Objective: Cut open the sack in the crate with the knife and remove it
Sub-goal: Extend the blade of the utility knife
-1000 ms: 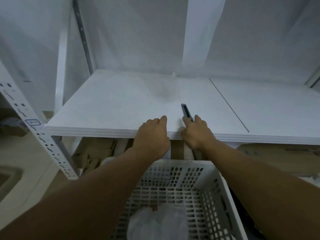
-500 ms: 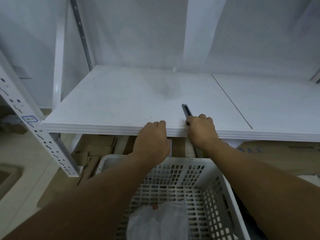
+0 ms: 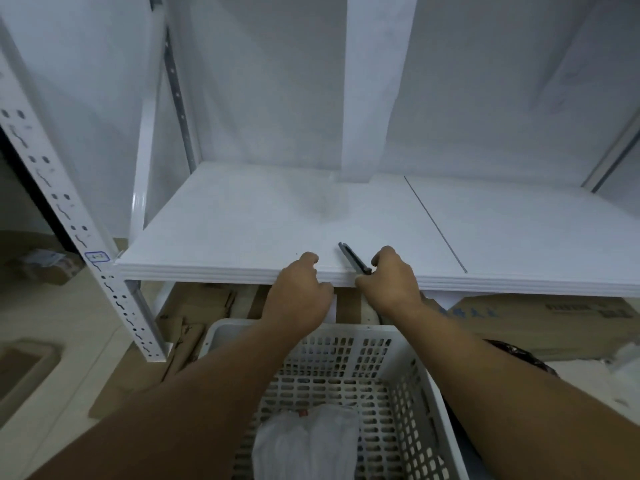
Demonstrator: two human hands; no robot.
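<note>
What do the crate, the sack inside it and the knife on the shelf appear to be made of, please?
The crate: rigid white plastic, matte, judging by its moulded slotted walls. The sack: thin translucent whitish plastic film, crinkled and gathered at the top. The knife: dark grey with a faint sheen; probably metal or hard plastic, too small to tell.

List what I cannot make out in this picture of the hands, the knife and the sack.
All in the head view:
1. The knife: its near end is covered by the right hand; the blade is too small to tell if it is out.
2. The sack: its lower part is cut off by the bottom edge; contents unclear.
3. The left hand: fingertips curled on the shelf, grip unclear.
4. The crate: near side cut off.
</note>
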